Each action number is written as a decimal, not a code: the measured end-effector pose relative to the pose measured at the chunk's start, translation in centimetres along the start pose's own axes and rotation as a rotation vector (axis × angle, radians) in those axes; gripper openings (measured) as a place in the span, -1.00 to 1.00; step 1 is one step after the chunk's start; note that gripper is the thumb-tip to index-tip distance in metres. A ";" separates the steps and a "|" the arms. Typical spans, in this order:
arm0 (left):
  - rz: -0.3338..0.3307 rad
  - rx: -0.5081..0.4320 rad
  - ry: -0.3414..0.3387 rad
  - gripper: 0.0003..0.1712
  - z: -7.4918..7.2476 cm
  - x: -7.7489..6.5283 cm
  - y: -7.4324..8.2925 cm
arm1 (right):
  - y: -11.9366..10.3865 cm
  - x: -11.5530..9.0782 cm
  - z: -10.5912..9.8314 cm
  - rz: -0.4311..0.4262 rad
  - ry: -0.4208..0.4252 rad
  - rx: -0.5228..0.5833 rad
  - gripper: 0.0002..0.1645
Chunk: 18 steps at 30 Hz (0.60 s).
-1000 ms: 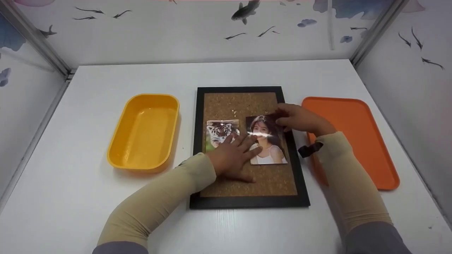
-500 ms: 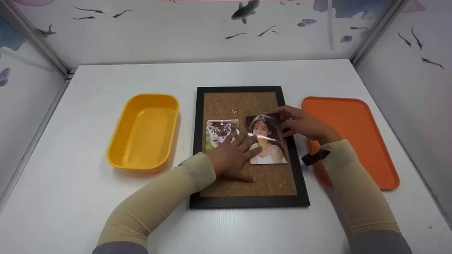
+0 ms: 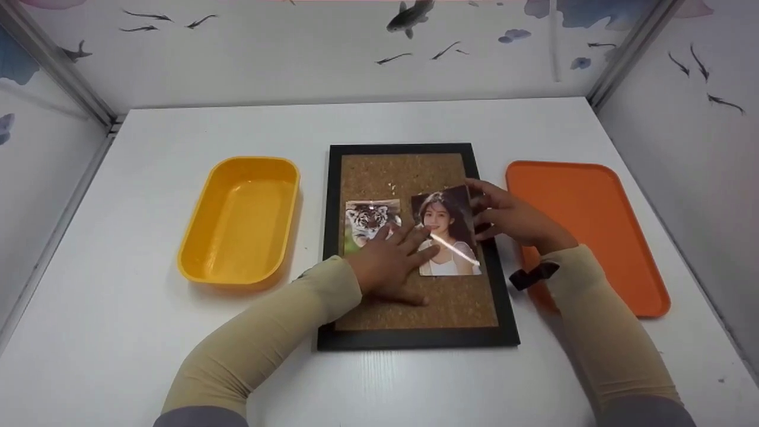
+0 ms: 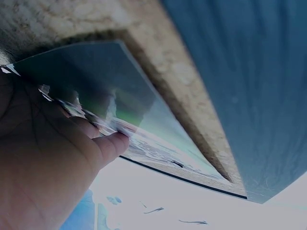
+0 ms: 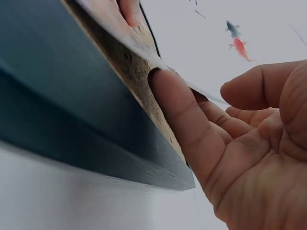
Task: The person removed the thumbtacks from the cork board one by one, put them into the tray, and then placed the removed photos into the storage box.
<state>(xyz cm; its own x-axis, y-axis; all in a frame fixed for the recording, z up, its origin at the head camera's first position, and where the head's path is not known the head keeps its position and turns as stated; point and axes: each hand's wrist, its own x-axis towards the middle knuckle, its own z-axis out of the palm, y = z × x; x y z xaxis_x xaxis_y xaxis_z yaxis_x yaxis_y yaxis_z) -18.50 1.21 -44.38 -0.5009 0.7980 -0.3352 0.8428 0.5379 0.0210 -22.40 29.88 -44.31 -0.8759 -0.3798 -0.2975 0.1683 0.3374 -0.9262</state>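
My left hand (image 3: pixel 391 264) lies spread over the cork board (image 3: pixel 409 311), its fingertips resting across two glossy photos. Partly hidden beneath it is the tiger photo (image 3: pixel 364 216); in the left wrist view this photo (image 4: pixel 91 72) stands bowed off the cork, fingers on its surface. To its right lies the portrait photo (image 3: pixel 452 258) of a person in a white top. My right hand (image 3: pixel 513 219) pinches its raised upper right edge, with fingers reaching under it. In the right wrist view that photo (image 5: pixel 122 36) curves upward from the cork toward the fingers.
The board has a raised black frame (image 3: pixel 418 339). A deep yellow bin (image 3: pixel 237 237) stands left of it, and a flat orange tray (image 3: pixel 593 237) lies to the right, partly under the right forearm. Patterned white walls (image 3: pixel 332 65) enclose the table's back and sides.
The portrait photo's upper right corner has lifted off the cork. My right hand has moved slightly right and toward the body. The left hand has stayed in place.
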 end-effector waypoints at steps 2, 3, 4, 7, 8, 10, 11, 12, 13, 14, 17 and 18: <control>0.002 -0.002 0.002 0.14 0.1 0.0 0.0 | 0.1 -0.1 0.1 0.000 0.002 0.013 -0.18; 0.004 0.002 0.002 0.14 0.1 0.0 0.0 | 0.2 -0.1 0.2 -0.002 0.004 0.019 -0.18; 0.004 0.005 0.001 0.14 0.1 0.0 0.0 | 0.2 -0.2 0.3 0.000 0.008 0.021 -0.19; 0.004 0.015 -0.007 0.14 0.0 0.0 -0.1 | 0.2 -0.3 0.5 0.011 0.006 0.018 -0.22; 0.002 0.018 -0.011 0.14 0.0 0.0 -0.1 | 0.2 -0.3 0.6 0.015 0.002 0.012 -0.23; -0.001 0.012 -0.018 0.14 0.0 0.0 -0.1 | 0.2 -0.4 0.8 0.023 -0.005 0.007 -0.24; -0.002 0.004 -0.021 0.14 0.0 0.0 -0.1 | 0.2 -0.4 0.9 0.027 -0.011 0.008 -0.24; -0.004 -0.001 -0.023 0.14 0.0 0.0 -0.1 | 0.2 -0.4 1.0 0.028 -0.014 0.010 -0.24; -0.005 -0.006 -0.025 0.14 -0.1 0.0 -0.1 | 0.1 -0.4 1.0 0.031 -0.018 0.014 -0.24; -0.006 -0.012 -0.026 0.14 -0.1 0.0 -0.1 | 0.1 -0.4 1.1 0.034 -0.019 0.019 -0.24; -0.005 -0.017 -0.023 0.14 -0.1 0.0 -0.1 | 0.0 -0.4 1.1 0.039 -0.023 0.023 -0.26; -0.005 -0.016 -0.022 0.14 -0.1 0.0 -0.1 | 0.0 -0.4 1.1 0.040 -0.023 0.021 -0.27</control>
<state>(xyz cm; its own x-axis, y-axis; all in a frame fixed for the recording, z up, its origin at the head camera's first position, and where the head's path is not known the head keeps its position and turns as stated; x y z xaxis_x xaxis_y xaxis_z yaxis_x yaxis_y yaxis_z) -18.58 1.19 -44.31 -0.5008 0.7888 -0.3563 0.8367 0.5466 0.0340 -21.55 29.07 -44.46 -0.8576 -0.3861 -0.3399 0.2130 0.3350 -0.9178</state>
